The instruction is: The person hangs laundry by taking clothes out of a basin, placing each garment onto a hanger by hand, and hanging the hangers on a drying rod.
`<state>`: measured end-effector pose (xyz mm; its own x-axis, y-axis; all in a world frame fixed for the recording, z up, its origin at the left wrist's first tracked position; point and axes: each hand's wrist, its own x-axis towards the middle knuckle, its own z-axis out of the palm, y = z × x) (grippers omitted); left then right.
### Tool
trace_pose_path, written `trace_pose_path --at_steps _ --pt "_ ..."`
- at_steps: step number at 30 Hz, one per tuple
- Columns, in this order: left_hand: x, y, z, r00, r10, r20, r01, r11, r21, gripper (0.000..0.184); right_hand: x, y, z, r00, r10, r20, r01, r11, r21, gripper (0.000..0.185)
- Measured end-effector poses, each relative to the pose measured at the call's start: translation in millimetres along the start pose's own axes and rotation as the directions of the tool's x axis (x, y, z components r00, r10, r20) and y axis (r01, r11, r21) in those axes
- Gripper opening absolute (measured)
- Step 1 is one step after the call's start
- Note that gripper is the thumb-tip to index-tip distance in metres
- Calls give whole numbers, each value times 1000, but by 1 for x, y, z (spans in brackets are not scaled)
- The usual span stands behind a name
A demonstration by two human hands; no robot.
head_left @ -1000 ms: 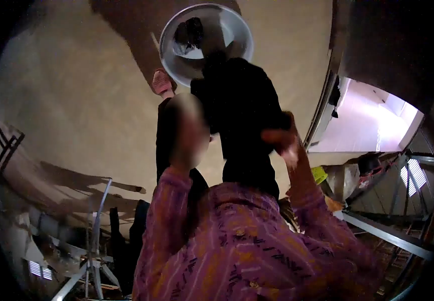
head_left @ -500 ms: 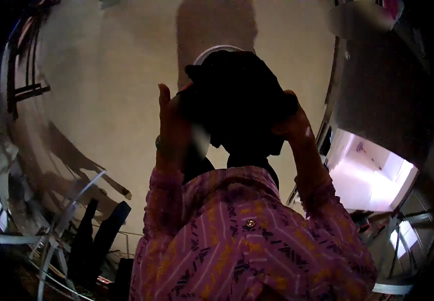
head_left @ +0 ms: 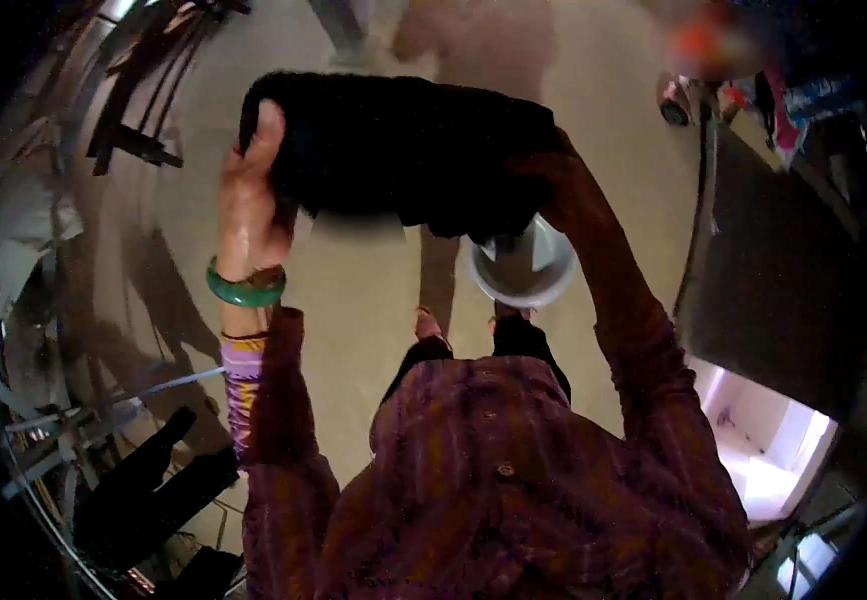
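A black cloth point(head_left: 403, 150) is held up in front of me, bunched and stretched sideways between both hands. My left hand point(head_left: 253, 200), above a green bangle point(head_left: 245, 292), grips its left end with the thumb over the front. At the right end, my right hand point(head_left: 558, 190) is in shadow and closed on the cloth, its fingers partly hidden. Below the cloth and near my feet stands a round metal basin point(head_left: 523, 285) on the floor, its upper part covered by the cloth.
Dark cloths point(head_left: 143, 500) hang on a metal rack point(head_left: 43, 450) at the lower left. A dark frame point(head_left: 138, 145) stands at the upper left. Another person point(head_left: 723, 95) is at the upper right, beside a dark panel point(head_left: 773, 260). A bright opening point(head_left: 768, 445) lies lower right.
Both hands have raised the black cloth and spread it wider; my left hand has moved left. The basin, mostly hidden half a second ago, shows again below the cloth. The view has shifted.
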<state>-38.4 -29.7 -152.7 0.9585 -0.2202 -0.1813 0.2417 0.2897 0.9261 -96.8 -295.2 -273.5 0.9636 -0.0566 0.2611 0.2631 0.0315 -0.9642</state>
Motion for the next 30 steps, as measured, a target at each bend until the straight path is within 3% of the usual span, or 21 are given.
trace_pose_path --at_steps 1,2,3,4,7,8,9,11,13,14,15,17,19,20,21,22,23,25,27,29,30 --pt "-1 23 -13 999 39 -1 -39 999 2 25 16 -3 24 918 370 142 -391 782 485 16" --pt "-2 44 -23 991 132 14 -133 990 53 24 35 -24 56 929 337 156 -369 796 479 16" --pt "-4 65 -34 975 222 30 -224 969 101 24 56 -51 90 916 359 179 -358 933 -41 18" --pt "-5 73 -28 977 214 15 -213 966 145 24 69 -72 100 909 382 169 -237 805 -544 21" --pt "-1 122 -62 945 304 123 -319 939 130 22 102 -113 169 918 352 184 -265 888 -375 36" --pt "11 137 -78 905 303 300 -388 875 288 34 114 -115 187 919 340 198 -248 891 -380 36" --pt "14 146 -87 902 321 290 -402 869 288 34 129 -116 201 973 -17 231 138 844 -519 47" --pt "20 142 -54 937 336 95 -349 894 281 33 147 -109 188 872 -364 328 489 631 -602 58" --pt "-20 187 -44 972 224 -72 -196 940 278 20 163 -124 222 940 -123 317 261 860 -439 61" --pt "-13 186 -51 919 329 218 -376 896 236 19 174 -118 226 953 10 301 111 917 -383 61" --pt "-8 189 -59 927 370 55 -371 891 262 18 194 -97 231 947 3 321 127 914 -384 61" --pt "-17 199 -51 864 421 -276 -337 891 304 16 225 -64 245 918 185 351 -143 980 -141 56" --pt "-11 214 -100 838 470 277 -543 672 504 18 211 -96 275 907 -84 412 116 992 -53 42" --pt "-6 220 -116 803 445 396 -589 687 424 18 216 -95 284 902 -36 430 105 985 -138 36" --pt "6 230 -141 806 453 381 -589 680 436 18 224 -90 297 897 -21 442 103 981 -163 33" --pt "19 240 -171 570 551 610 -670 -118 733 16 232 -85 309 891 -6 454 102 977 -187 29" --pt "23 245 -200 549 590 592 -656 -134 742 18 240 -80 321 884 10 467 101 972 -211 25" --pt "45 252 -266 631 640 439 -724 283 629 23 272 -75 334 907 245 342 63 724 -687 25" --pt "67 254 -322 659 655 369 -748 521 411 30 311 -84 321 921 221 321 79 701 -709 27" --pt "70 253 -325 673 675 303 -591 245 769 27 360 -98 305 894 113 433 220 730 -647 26" --pt "72 254 -328 660 709 251 -289 -69 955 24 385 -95 304 880 43 473 318 687 -654 25"
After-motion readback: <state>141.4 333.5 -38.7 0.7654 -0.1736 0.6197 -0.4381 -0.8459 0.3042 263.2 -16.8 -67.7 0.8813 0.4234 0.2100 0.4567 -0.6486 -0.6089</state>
